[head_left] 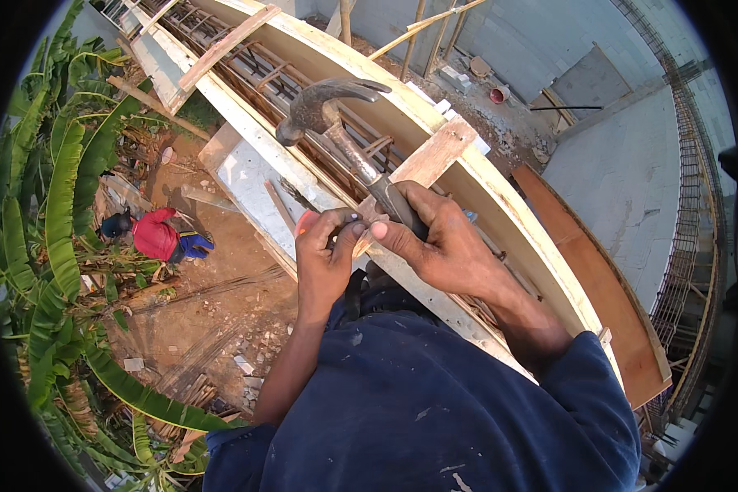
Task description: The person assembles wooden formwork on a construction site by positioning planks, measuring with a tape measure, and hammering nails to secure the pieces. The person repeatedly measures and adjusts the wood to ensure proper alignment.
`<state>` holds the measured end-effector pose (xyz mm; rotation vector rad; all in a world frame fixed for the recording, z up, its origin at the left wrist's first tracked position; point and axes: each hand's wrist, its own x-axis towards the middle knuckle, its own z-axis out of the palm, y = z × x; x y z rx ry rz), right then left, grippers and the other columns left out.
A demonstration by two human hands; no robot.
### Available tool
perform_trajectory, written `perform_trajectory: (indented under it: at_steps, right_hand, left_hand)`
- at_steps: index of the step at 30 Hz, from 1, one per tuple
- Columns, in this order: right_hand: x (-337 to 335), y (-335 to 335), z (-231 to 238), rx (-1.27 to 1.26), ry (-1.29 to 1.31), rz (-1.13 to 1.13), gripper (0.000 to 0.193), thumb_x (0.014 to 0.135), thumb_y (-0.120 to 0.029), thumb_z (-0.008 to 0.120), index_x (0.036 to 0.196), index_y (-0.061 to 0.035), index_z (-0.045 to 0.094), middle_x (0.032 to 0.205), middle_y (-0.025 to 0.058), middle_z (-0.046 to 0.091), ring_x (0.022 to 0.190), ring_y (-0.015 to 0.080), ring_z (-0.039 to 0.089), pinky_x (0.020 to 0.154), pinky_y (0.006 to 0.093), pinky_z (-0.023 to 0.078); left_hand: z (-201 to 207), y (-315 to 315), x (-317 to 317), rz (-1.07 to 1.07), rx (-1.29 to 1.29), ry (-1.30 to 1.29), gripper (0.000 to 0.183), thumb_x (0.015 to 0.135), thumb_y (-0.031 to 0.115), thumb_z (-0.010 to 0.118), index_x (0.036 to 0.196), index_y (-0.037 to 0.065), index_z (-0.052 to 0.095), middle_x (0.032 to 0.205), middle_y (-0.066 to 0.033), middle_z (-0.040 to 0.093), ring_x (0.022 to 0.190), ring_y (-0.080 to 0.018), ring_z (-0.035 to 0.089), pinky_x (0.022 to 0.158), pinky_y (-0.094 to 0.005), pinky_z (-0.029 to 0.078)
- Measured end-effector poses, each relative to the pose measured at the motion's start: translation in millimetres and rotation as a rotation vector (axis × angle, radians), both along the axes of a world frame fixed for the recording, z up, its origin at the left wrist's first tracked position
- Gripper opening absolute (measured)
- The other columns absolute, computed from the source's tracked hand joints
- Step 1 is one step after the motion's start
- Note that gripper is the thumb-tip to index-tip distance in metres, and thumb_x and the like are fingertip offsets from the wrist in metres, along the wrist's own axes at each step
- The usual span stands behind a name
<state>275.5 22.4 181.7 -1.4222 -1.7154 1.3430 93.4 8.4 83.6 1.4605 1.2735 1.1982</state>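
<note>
A claw hammer (351, 152) with a worn metal head and dark grip rises from my right hand (447, 238), whose fingers are closed round the handle. The hammer head hangs over the narrow wooden formwork (254, 143). My left hand (324, 250) is closed in a pinch just left of it, and both thumbs meet at a small pale piece (365, 242) too small to name. Beside the left fingers shows an orange-red thing (306, 221), partly hidden by them. Steel bars (275, 86) run inside the formwork beneath my hands.
Short wooden crosspieces (435, 152) bridge the formwork's top edges. Far below on the left, a person in a red top (156, 236) is on bare earth near banana plants (61, 197). A brown panel (590, 283) and a curved rebar cage (687, 205) stand to the right.
</note>
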Motion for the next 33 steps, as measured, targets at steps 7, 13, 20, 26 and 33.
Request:
perform_trajectory:
  at_steps: [7,13,20,26,33]
  right_hand:
    - [80.6,-43.6,-37.1,-0.123,-0.092,-0.154,0.045,0.098,-0.040,0.058,0.113,0.0025,0.058,0.081,0.0147,0.060,0.075,0.0201,0.054,0.070,0.0393,0.044]
    - [88.9,-69.5,-64.2,-0.056,-0.220,-0.010,0.043,0.103,-0.036,0.045,0.115,0.0044,0.053,0.076,0.0274,0.060,0.071,0.0411,0.059,0.071,0.0499,0.044]
    - [71.7,-75.3,-78.8,-0.065,-0.404,0.090,0.043,0.103,-0.033,0.043,0.117,0.0071,0.045,0.075,0.0354,0.060,0.076,0.0516,0.061,0.072,0.0580,0.045]
    - [70.7,-76.1,-85.1,-0.012,-0.399,0.101,0.044,0.103,-0.033,0.042,0.116,0.0088,0.043,0.074,0.0356,0.060,0.073,0.0522,0.061,0.071,0.0579,0.046]
    - [71.9,-78.9,-91.4,-0.018,-0.322,0.064,0.054,0.104,-0.038,0.039,0.125,0.0119,0.040,0.081,0.0381,0.060,0.078,0.0530,0.061,0.074,0.0560,0.047]
  left_hand:
    - [-36.0,-2.8,16.4,0.091,-0.142,-0.125,0.010,0.095,0.006,0.061,0.098,-0.003,0.063,0.088,-0.0069,0.068,0.085,-0.0109,0.062,0.078,-0.0256,0.050]
    - [-44.5,-6.2,19.8,0.140,-0.073,-0.208,0.012,0.096,0.005,0.060,0.101,-0.005,0.063,0.090,-0.0088,0.069,0.088,-0.0122,0.065,0.081,-0.0258,0.051]
    - [-41.9,-7.6,19.1,0.184,-0.110,-0.142,0.018,0.095,0.010,0.062,0.102,-0.005,0.066,0.092,-0.0082,0.069,0.087,-0.0127,0.064,0.082,-0.0262,0.050]
    - [-39.2,-5.2,20.9,0.198,-0.042,-0.075,0.021,0.095,0.014,0.064,0.100,-0.005,0.070,0.094,-0.0073,0.070,0.090,-0.0137,0.061,0.085,-0.0278,0.047]
    - [-39.4,-7.6,28.9,0.284,-0.029,0.000,0.019,0.093,0.012,0.064,0.100,-0.006,0.070,0.093,-0.0114,0.069,0.085,-0.0174,0.062,0.080,-0.0294,0.047]
